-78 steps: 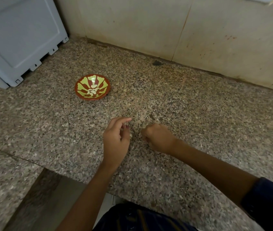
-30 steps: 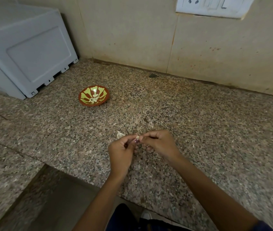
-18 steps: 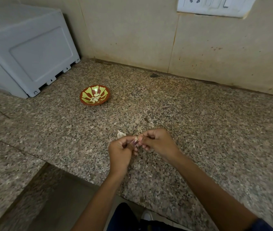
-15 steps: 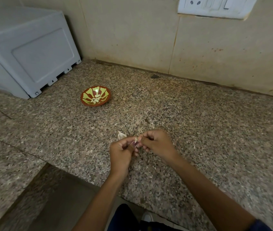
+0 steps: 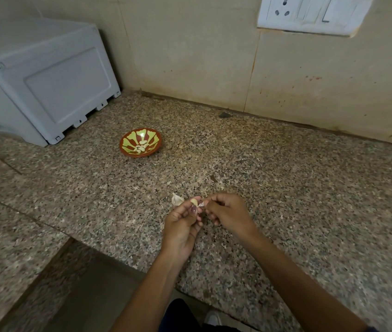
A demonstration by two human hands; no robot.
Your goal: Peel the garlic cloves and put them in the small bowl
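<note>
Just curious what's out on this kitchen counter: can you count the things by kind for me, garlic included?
Small bowl: 1
Peeled cloves in the bowl: several, too small to count
Garlic clove pinched by the left hand: 1
Skin scrap pinched by the right hand: 1
Garlic piece on the counter: 1
Grey appliance: 1
Total: 5, plus the bowl's cloves

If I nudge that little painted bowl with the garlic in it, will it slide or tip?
The small bowl looks shallow and wide, so it probably won't tip. On the smooth granite counter it would likely slide. Holding only a few peeled cloves, it is probably light.
</note>
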